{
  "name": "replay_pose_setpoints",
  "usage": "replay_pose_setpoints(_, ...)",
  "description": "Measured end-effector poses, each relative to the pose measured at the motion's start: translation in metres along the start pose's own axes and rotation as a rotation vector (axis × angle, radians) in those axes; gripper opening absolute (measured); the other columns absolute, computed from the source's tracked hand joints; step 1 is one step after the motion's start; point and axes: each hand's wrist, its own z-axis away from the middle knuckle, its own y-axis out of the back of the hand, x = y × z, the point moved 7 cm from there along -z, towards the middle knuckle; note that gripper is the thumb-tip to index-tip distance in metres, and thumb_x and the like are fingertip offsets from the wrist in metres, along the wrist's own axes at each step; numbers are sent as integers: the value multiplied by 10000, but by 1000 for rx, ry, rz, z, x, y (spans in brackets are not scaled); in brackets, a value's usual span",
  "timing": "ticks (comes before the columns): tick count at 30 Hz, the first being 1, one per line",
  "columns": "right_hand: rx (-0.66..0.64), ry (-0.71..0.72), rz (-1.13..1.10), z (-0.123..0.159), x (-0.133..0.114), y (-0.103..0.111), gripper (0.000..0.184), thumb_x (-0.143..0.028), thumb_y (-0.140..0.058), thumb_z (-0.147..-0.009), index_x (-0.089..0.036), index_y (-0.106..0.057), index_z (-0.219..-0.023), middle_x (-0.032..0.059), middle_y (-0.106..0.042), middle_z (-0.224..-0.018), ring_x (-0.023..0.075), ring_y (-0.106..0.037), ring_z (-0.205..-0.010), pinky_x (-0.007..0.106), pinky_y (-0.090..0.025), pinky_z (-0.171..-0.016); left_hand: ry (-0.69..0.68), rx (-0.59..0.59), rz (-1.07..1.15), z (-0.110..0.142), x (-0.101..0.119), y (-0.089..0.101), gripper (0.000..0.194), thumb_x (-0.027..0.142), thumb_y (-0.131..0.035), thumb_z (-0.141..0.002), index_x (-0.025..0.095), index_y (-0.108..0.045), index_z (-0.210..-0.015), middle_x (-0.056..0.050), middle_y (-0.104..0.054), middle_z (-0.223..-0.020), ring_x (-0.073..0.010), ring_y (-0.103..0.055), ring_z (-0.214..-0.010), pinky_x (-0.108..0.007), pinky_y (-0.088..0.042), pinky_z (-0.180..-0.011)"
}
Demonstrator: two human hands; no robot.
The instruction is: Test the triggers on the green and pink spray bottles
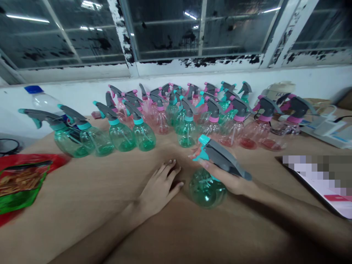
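Green spray bottle (206, 191), one, clamped in right hand (229, 180); left hand (159, 185) splayed; four bottles (122, 136) at left

Left grip (159, 187) palm-down, right grip (230, 181) curled

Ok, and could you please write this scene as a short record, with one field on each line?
Left hand: the left hand lies palm down on the wooden table
Right hand: the right hand grips a green trigger spray bottle below its gray-and-teal head
Bottle pose: tilted; base contact unclear
Behind: standing green spray bottles and pink spray bottles
Far left: blue-capped plastic bottle
Near left: red-and-green packet
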Motion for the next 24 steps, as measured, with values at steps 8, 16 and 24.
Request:
replay_pose_setpoints(8, -102, -3, -51, -1, -1, -6, 64, -287, -520, -843, -234, -554, -831, 5, -588, -800, 155, -584, -742, 333, -497, -740, -3, -2, 9, -1, 1, 2, 445, 401, -396, -942, 126, -450, -1289, -145, -450, -1362, -262, -378, -1280, -452, -340, -1035)
replay_pose_setpoints(16, -61, 31, 0, -1, -4, -4, 284, -283, -606, -798, -269, -531, -1072, 21, -600, -975, 180, -590, -867, 330, -490, -776, 5, 9, 37, 0, 1, 4, 424, 390, -413, -937, 150, -438, -1285, -129, -452, -1361, -261, -387, -1275, -454, -349, -1029)
replay_pose_setpoints(24, -15, 22, 9, 1, -1, -3, 317, -317, -621, -780, -258, -521, -1075, 31, -591, -941, 180, -581, -826, 333, -487, -766, 8, -2, 25, 0, 0, 1, 444, 391, -431, -932, 134, -431, -1294, -135, -440, -1372, -263, -375, -1282, -445, -334, -1042)
